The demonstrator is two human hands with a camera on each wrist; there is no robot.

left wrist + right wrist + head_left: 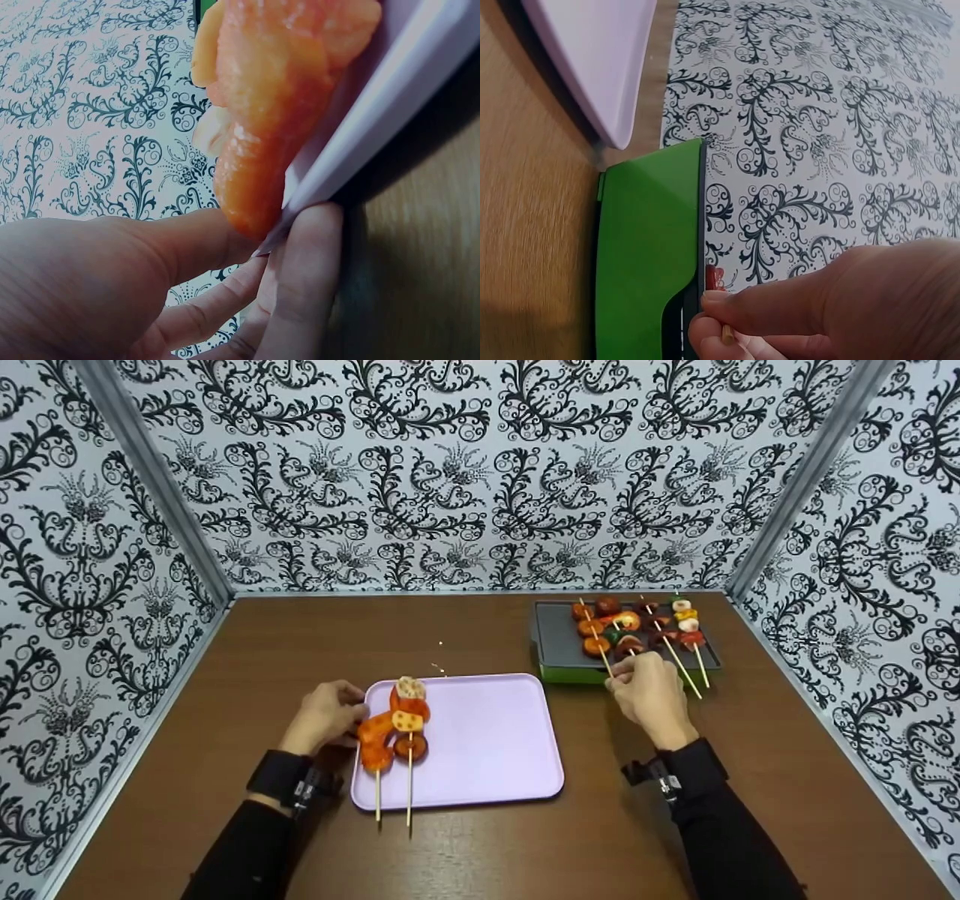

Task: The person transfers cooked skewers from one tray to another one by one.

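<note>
My left hand [321, 718] grips the left rim of a lilac tray [487, 742], thumb on top and fingers beneath, as the left wrist view shows. Two food skewers lie side by side on the tray's left part: one with orange shrimp-like food [375, 742], the other with mixed pieces [409, 706]. Their sticks overhang the front rim. At the front edge of a green grill [574, 674], my right hand [651, 697] pinches a skewer's wooden stick [727, 334]. Which skewer it belongs to is hard to tell; the one with round orange slices [592, 628] ends at the fingertips.
On the grill's dark plate [555, 630] lie several skewers, among them a dark meat-like one [658, 624] and one with white, yellow and red pieces [687, 624]. Small pale crumbs [439, 667] dot the brown table [315, 637] behind the tray. Patterned walls [450, 480] enclose it.
</note>
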